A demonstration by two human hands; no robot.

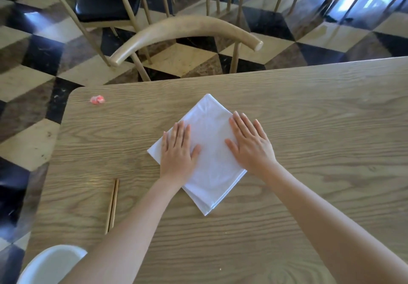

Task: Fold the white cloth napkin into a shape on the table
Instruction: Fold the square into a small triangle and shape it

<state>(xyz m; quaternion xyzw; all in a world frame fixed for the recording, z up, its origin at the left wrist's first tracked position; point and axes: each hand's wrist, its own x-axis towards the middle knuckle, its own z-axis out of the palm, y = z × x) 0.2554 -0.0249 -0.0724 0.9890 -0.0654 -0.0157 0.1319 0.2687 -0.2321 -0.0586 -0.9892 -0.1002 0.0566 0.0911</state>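
- My left hand [177, 151] lay flat and open, palm down, on the left part of the white cloth napkin [209, 151], gripping nothing, its fingers spread toward the far edge.
- My right hand [249, 144] lay the same way on the right part, flat and unclenched, its heel near the napkin's right corner and its outer edge close to the cloth's border.
- Between my two palms a bare strip of cloth showed, smooth apart from faint creases.
- The napkin sat on the wooden table [309, 118] as a folded square turned like a diamond, one corner pointing away from me and one toward me, with stacked layers showing along the near right edge.
- I judged this to be the pressing step: the cloth was already folded into a layered square and I was flattening it before any shaping.
- The shape itself looked not yet begun, so I counted the task as early to midway.
- The next move, as I saw it, called for lifting one palm while the other pinned the stack, then pinching a corner or top layer cleanly so the layers below did not slide.
- Off to my left lay a pair of chopsticks [112, 205], well apart from the napkin, and a small pink crumpled scrap [97, 99] near the table's far corner.
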